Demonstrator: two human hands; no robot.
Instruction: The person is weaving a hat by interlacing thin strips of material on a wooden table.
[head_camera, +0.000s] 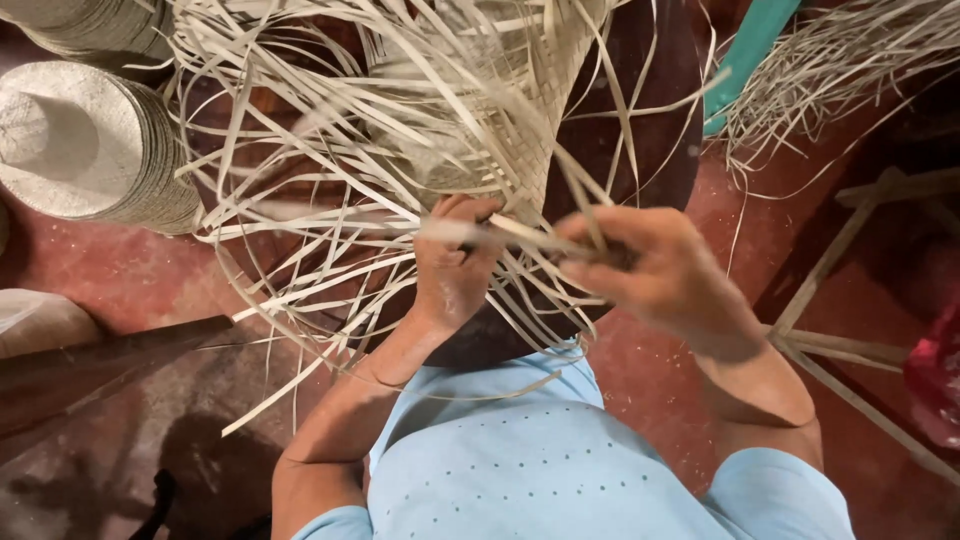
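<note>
A half-woven piece of pale straw (500, 90) rests over a dark rounded wooden form (650, 140), with many loose strips fanning out around it. My left hand (455, 265) grips the woven edge and pinches strips at its lower rim. My right hand (660, 265) is closed on one or two straw strips (530, 238) that run between both hands; it looks blurred. Below, my light blue shirt fills the bottom of the view.
A stack of finished woven straw hats (90, 150) sits at the upper left. A loose bundle of straw strips (840, 60) lies at the upper right beside a teal bar (745, 55). Wooden slats (850, 340) cross the red floor at right. A dark board (90, 365) lies at left.
</note>
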